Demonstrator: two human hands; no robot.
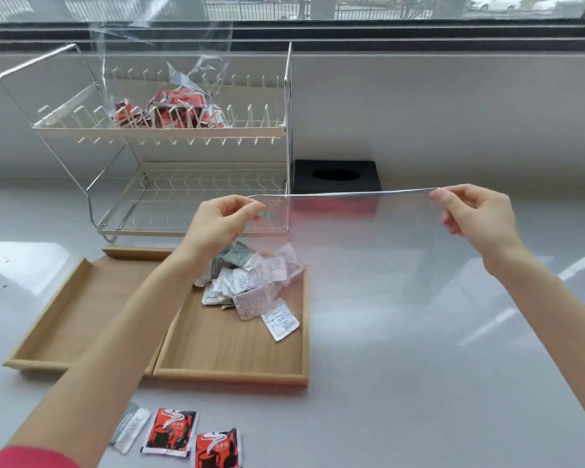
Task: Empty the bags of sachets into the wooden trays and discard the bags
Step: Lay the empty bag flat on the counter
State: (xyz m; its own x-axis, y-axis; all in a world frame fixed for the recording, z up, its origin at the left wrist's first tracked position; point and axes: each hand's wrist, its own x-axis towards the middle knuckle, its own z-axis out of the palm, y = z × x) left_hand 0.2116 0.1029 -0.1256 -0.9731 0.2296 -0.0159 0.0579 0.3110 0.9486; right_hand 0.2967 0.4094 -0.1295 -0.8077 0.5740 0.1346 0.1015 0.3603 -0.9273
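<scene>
Stretching the emptied clear bag (352, 238) taut, the left hand (222, 219) and right hand (477, 211) each pinched a top corner, holding it flat above the right wooden tray (230, 373), where its pale sachets (254, 285) lay heaped at the far end.

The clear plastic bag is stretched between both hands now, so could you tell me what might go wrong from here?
1. The clear plastic bag looks empty but still needs discarding.
2. Three loose sachets lie on the white counter, easily forgotten.
3. The left wooden tray is bare; the bag of red sachets waits on the rack.
</scene>
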